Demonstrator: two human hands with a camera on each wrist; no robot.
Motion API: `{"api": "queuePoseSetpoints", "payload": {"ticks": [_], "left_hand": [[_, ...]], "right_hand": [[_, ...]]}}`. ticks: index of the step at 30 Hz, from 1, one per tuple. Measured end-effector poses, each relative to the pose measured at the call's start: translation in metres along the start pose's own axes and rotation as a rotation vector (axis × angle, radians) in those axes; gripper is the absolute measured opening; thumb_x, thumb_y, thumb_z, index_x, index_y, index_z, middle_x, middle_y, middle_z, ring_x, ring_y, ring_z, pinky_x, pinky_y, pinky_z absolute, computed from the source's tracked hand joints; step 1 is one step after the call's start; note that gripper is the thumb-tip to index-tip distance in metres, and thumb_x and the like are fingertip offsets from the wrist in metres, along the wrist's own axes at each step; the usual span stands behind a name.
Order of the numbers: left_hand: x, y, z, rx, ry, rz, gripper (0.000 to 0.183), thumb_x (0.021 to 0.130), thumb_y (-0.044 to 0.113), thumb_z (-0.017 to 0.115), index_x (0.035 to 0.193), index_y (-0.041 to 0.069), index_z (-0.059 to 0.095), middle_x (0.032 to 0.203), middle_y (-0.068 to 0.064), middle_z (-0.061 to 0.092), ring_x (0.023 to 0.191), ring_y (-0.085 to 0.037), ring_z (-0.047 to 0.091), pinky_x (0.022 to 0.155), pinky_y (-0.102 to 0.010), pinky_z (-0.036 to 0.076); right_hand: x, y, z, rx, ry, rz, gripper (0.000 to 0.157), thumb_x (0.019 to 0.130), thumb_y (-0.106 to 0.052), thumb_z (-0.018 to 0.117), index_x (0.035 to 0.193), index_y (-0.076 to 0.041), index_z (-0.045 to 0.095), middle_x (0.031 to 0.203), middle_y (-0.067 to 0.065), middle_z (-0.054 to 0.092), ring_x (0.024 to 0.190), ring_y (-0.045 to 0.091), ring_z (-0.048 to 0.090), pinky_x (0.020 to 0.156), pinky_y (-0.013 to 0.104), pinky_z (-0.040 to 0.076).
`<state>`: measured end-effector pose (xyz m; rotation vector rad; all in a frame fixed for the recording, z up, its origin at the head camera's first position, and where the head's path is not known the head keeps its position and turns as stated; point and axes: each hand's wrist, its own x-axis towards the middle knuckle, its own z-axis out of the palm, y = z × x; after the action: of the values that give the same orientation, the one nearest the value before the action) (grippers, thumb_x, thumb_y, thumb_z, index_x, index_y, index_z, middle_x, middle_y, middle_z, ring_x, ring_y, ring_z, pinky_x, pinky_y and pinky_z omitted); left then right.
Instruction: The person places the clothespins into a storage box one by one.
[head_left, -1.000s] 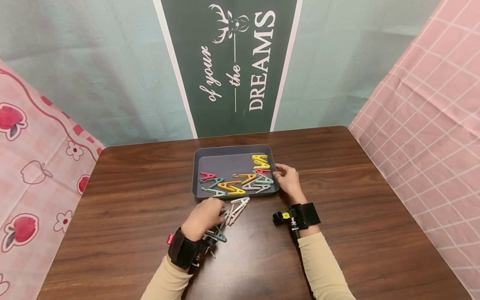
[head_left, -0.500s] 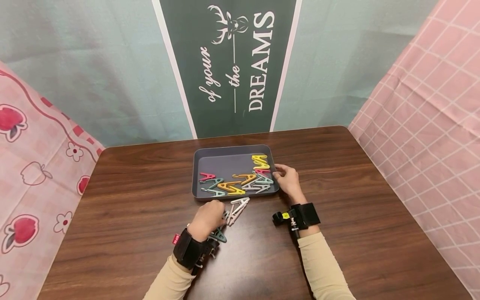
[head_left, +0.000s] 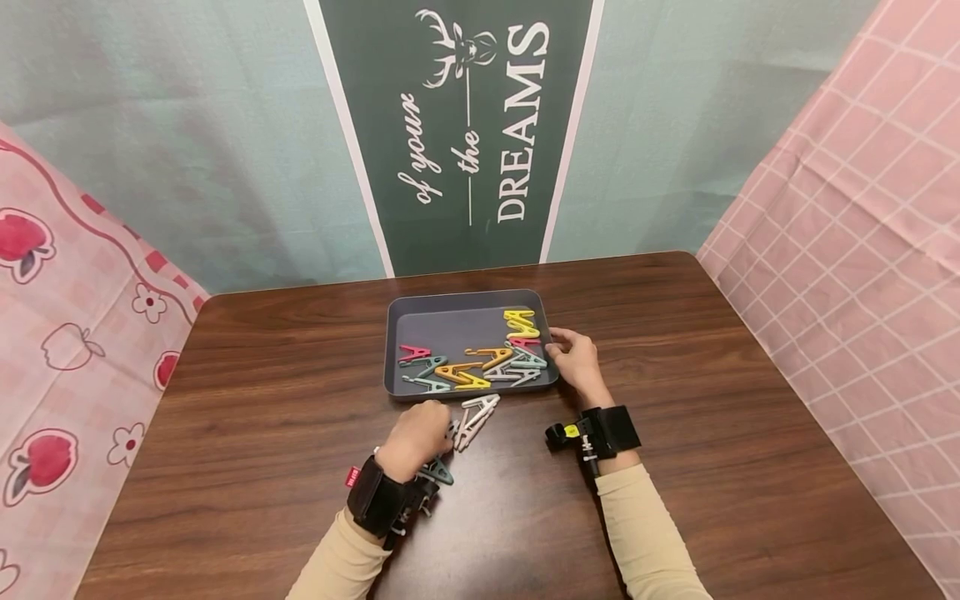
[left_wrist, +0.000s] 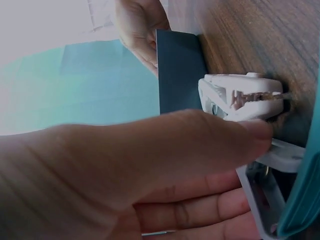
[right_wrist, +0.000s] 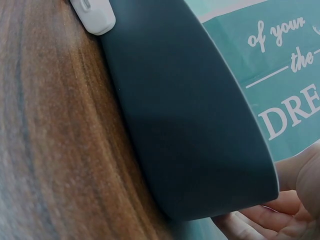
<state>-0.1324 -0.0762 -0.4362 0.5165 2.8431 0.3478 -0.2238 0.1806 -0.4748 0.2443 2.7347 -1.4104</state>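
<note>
My left hand [head_left: 418, 432] is at the near side of a dark grey tray [head_left: 457, 325]. In the left wrist view its thumb and fingers pinch a pale grey clothespin [left_wrist: 282, 157], partly hidden by the thumb. Beside it, on the tabletop, are a teal clothespin [head_left: 438, 472] and white clothespins [head_left: 481, 405]. My right hand [head_left: 576, 360] holds the tray's right wall near the front corner, thumb at the rim and fingers outside. Inside the tray lie yellow clothespins [head_left: 520, 323], orange ones [head_left: 459, 372], a red one [head_left: 413, 352] at left, and several green and grey ones.
The brown wooden table [head_left: 285, 367] extends around the tray. A grey-green curtain [head_left: 240, 150] with a dark printed panel hangs behind it. Pink cloths [head_left: 847, 208] border both sides. Both wrists wear black straps with cameras.
Between one second and half a second ago, my left hand shifted slightly right and toward me, over the loose clothespins, and its wrist turned. Since then it has stayed nearly still. My right hand and the tray have not moved.
</note>
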Motion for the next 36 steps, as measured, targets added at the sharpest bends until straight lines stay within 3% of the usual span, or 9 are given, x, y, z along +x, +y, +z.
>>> {"api": "queuePoseSetpoints", "payload": {"ticks": [5, 16, 26, 36], "left_hand": [[-0.001, -0.003, -0.004, 0.003, -0.003, -0.003, 0.022, 0.076, 0.012, 0.078, 0.066, 0.007, 0.059, 0.077, -0.009, 0.065, 0.068, -0.022, 0.062, 0.059, -0.037, 0.052], [-0.002, -0.009, -0.012, -0.057, 0.061, 0.051, 0.012, 0.075, 0.009, 0.072, 0.072, 0.007, 0.060, 0.074, -0.006, 0.059, 0.066, -0.018, 0.055, 0.060, -0.036, 0.051], [0.000, -0.010, -0.013, -0.112, 0.121, 0.154, 0.007, 0.078, 0.005, 0.071, 0.082, 0.001, 0.066, 0.075, -0.005, 0.057, 0.066, -0.013, 0.044, 0.060, -0.028, 0.041], [0.000, -0.013, -0.018, -0.129, 0.180, 0.143, 0.014, 0.079, 0.007, 0.072, 0.092, 0.003, 0.069, 0.085, -0.005, 0.062, 0.071, -0.013, 0.052, 0.064, -0.029, 0.047]], "right_hand": [[0.001, 0.001, 0.000, 0.005, 0.000, 0.006, 0.038, 0.095, -0.008, 0.057, 0.133, -0.003, 0.057, 0.121, 0.025, 0.066, 0.110, 0.034, 0.066, 0.080, 0.028, 0.052], [0.002, -0.001, -0.001, 0.009, -0.011, 0.021, 0.038, 0.096, -0.010, 0.056, 0.133, -0.004, 0.056, 0.122, 0.024, 0.065, 0.111, 0.033, 0.065, 0.078, 0.024, 0.049], [0.000, -0.003, -0.002, -0.008, -0.015, 0.018, 0.038, 0.096, -0.009, 0.055, 0.133, -0.003, 0.056, 0.120, 0.025, 0.066, 0.108, 0.033, 0.065, 0.078, 0.026, 0.050], [0.000, -0.003, -0.002, -0.009, -0.023, 0.020, 0.038, 0.096, -0.008, 0.055, 0.133, -0.003, 0.056, 0.123, 0.025, 0.065, 0.111, 0.033, 0.064, 0.084, 0.031, 0.053]]}}
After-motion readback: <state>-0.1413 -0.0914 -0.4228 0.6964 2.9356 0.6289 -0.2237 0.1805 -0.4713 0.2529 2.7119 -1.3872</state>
